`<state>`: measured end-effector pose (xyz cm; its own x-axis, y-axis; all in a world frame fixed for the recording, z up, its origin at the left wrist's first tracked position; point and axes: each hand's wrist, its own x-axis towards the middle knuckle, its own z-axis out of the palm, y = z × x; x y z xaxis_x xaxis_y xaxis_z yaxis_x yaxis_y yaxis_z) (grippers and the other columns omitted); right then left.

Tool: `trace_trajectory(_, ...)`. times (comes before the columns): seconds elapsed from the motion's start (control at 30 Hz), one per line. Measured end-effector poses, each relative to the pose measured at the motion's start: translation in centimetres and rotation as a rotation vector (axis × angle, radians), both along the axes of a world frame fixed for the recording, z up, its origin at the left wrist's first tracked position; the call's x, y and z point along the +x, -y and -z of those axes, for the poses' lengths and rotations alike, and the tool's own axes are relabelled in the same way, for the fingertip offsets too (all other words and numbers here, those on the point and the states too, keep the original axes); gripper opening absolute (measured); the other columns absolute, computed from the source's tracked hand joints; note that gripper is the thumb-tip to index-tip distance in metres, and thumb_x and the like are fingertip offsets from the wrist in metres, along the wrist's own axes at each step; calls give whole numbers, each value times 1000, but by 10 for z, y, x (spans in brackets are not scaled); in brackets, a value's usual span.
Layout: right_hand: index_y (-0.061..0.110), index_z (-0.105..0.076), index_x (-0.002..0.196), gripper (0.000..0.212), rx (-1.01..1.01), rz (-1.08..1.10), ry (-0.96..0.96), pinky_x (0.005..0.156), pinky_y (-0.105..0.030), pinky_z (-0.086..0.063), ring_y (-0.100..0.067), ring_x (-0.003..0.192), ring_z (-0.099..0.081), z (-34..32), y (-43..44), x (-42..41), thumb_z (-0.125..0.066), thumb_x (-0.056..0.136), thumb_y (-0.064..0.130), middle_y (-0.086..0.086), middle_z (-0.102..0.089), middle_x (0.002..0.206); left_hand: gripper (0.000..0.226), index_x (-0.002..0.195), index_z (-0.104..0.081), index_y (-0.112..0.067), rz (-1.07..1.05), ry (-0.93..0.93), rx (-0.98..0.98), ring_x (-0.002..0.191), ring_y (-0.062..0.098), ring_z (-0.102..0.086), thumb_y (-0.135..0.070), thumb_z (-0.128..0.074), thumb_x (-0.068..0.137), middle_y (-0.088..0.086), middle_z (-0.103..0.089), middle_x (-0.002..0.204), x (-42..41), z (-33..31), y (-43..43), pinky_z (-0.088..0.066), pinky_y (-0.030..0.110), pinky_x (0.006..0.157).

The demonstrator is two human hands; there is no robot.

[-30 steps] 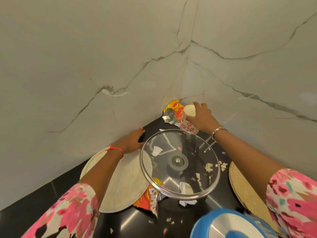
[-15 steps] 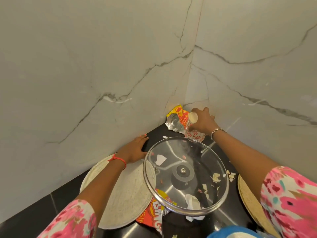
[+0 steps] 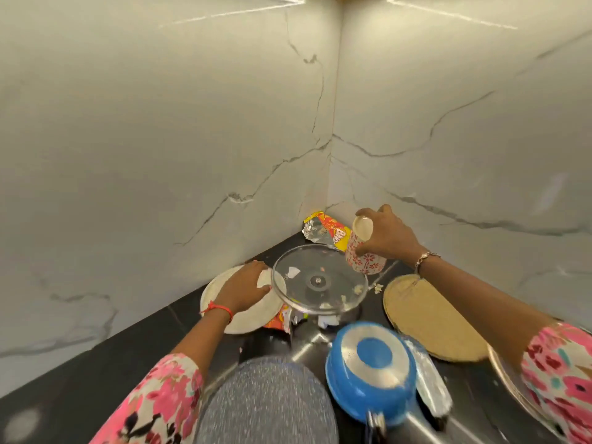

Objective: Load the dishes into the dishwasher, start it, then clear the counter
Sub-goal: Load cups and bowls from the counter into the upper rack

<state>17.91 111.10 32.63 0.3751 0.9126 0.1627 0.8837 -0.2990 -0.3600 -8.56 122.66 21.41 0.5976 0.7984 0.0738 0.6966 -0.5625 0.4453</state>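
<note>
My right hand [image 3: 389,233] grips a white cup with red flowers [image 3: 363,253], held upside down and lifted off the black counter near the wall corner. My left hand [image 3: 242,288] rests on a pale round plate [image 3: 224,291] at the left, fingers at the rim of a clear glass lid [image 3: 318,280] that lies knob-down in the middle. Whether the left hand grasps the lid or the plate is unclear. An upturned blue pan [image 3: 371,363] sits in front of the lid. A grey speckled round pan [image 3: 266,398] lies nearest me.
Torn orange snack wrappers lie in the corner [image 3: 323,229] and under the lid [image 3: 278,322]. A round woven mat [image 3: 429,318] lies at the right, with a metal plate rim [image 3: 512,382] beyond it. Marble walls close the counter [image 3: 112,354] on two sides. Food scraps dot the surface.
My right hand has lifted the flowered cup off the counter and drawn it back from the corner. My left hand has slid right to the lid's rim. My view has pulled back.
</note>
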Motion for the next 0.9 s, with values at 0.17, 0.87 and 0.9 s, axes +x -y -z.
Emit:
trace_trajectory(0.17,24,-43,132,81,55,-11,-78,84,-44,-51,-35,104,-55,-11,105,-48,-81,61,32,-9,-41,116,55,140,-37,-10,-34,96,-71,137,20,-28,-28,-56,91,7,-33,149,-32,-4,113,-19,27,110)
trace_trajectory(0.87,26,-43,126,76,-137,51,-103,78,-35,-45,-28,105,-50,107,548,-294,-78,59,35,-3,-39,117,69,143,-32,-9,242,148,30,144,17,-11,-41,-43,82,5,-24,153,-177,104,550,-5,30,116)
trace_trajectory(0.9,25,-44,125,74,-154,91,-120,78,-35,-44,-29,105,-50,120,567,-309,-77,60,34,-3,-39,117,70,144,-29,-9,277,114,13,144,17,-9,-42,-43,83,5,-22,154,-188,115,568,-3,29,115)
